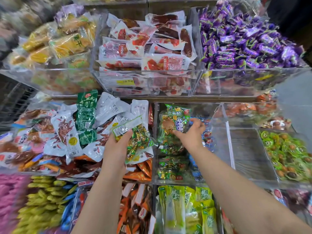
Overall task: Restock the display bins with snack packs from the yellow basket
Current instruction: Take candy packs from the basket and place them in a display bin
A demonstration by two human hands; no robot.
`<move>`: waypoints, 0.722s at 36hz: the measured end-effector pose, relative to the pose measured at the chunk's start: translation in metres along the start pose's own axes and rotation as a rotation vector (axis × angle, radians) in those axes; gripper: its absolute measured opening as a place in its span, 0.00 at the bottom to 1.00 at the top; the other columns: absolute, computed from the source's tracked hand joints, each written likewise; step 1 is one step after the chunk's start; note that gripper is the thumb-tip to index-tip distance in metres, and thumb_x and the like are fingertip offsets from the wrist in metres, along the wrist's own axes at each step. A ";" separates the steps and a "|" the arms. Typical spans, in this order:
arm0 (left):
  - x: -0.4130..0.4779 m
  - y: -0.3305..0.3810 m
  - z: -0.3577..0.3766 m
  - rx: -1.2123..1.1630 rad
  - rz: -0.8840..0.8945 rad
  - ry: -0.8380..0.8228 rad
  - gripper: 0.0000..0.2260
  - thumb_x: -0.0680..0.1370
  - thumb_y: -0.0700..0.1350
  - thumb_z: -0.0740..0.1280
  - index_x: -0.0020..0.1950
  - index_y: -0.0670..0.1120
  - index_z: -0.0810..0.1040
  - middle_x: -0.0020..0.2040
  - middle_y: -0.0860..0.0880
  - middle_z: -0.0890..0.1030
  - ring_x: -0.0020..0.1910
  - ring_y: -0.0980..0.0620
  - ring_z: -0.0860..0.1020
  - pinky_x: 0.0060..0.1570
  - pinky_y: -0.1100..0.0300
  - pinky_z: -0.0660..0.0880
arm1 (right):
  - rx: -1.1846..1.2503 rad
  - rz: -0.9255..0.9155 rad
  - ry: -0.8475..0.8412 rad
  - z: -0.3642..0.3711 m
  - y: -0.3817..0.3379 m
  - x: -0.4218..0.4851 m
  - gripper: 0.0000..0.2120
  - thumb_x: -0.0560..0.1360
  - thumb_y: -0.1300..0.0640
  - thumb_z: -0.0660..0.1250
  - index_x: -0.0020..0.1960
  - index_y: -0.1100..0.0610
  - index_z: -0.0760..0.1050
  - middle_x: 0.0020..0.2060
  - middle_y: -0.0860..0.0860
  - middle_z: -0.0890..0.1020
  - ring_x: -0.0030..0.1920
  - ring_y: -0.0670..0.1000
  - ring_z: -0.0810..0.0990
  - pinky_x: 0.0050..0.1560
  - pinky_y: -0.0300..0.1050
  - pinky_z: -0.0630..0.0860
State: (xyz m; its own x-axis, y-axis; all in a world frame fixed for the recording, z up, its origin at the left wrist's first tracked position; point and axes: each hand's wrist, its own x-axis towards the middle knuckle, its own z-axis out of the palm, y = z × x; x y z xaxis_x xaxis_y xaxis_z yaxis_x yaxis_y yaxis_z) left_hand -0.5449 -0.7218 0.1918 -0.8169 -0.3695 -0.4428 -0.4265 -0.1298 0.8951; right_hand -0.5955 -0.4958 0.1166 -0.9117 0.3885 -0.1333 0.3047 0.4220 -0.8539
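My left hand (118, 142) grips a clear snack pack (136, 141) of green and gold wrapped pieces, held over the seam between two bins. My right hand (192, 130) holds another green pack (173, 120) of the same kind, upright inside the clear acrylic bin (217, 114) in the middle row. Several matching green packs (172, 168) lie lower in that bin. The yellow basket is out of view.
A bin of white and green packs (81, 129) lies to the left. An empty acrylic compartment (249, 152) stands right of the middle bin, then green sweets (287, 152). Upper bins hold yellow, red (146, 48) and purple packs (244, 36). Green pickle packs (184, 208) sit below.
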 end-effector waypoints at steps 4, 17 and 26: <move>-0.001 -0.001 -0.006 -0.026 0.002 -0.022 0.44 0.69 0.57 0.75 0.79 0.51 0.55 0.77 0.50 0.61 0.74 0.47 0.63 0.70 0.44 0.60 | 0.136 0.136 -0.100 -0.011 -0.012 0.010 0.41 0.66 0.53 0.78 0.71 0.54 0.59 0.64 0.56 0.72 0.58 0.53 0.75 0.56 0.45 0.72; 0.008 -0.004 -0.004 -0.012 0.018 -0.018 0.43 0.73 0.54 0.73 0.79 0.47 0.52 0.77 0.47 0.63 0.73 0.49 0.65 0.69 0.50 0.62 | -0.762 -0.568 -0.183 -0.047 -0.054 0.028 0.28 0.71 0.55 0.71 0.68 0.41 0.69 0.66 0.45 0.72 0.66 0.54 0.62 0.62 0.53 0.58; 0.003 -0.009 0.013 -0.036 0.017 -0.065 0.42 0.73 0.53 0.72 0.79 0.48 0.51 0.78 0.49 0.60 0.74 0.49 0.62 0.65 0.53 0.61 | 0.095 0.042 0.029 -0.002 -0.005 0.013 0.56 0.63 0.53 0.80 0.76 0.52 0.44 0.74 0.57 0.52 0.72 0.55 0.58 0.67 0.43 0.56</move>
State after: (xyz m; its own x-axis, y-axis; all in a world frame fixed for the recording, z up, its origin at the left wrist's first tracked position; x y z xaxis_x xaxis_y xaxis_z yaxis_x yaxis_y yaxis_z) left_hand -0.5492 -0.7095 0.1818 -0.8478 -0.3111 -0.4294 -0.3995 -0.1576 0.9031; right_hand -0.6089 -0.4913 0.1202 -0.8899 0.4285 -0.1561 0.3133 0.3257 -0.8921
